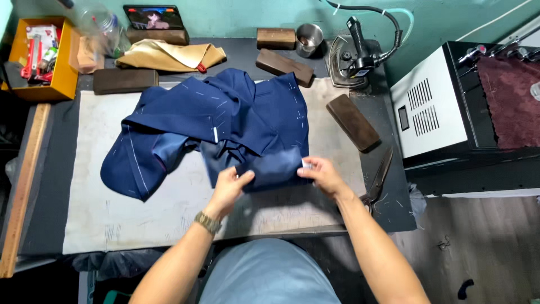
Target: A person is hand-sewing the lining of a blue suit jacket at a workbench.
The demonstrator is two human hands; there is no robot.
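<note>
- Lighting's pretty even and soft, seems to come from overhead; the pale pressing cloth [140, 214] is the brightest patch.
- Shadows are weak, just a faint one under the hands and along the folds of the navy fabric [225, 124].
- Bottom left under the table [50, 186] goes really dark, detail is lost there.
- Small shine on the metal cup [309, 38] and plastic bottle [101, 22].
- Slight wide-angle bend at the edges; the whole frame's a bit soft and compressed.

Both my hands out, pinching.
My left hand [229, 188] at eleven, right hand [320, 174] at one, fingers closed, forearms converging.
</note>
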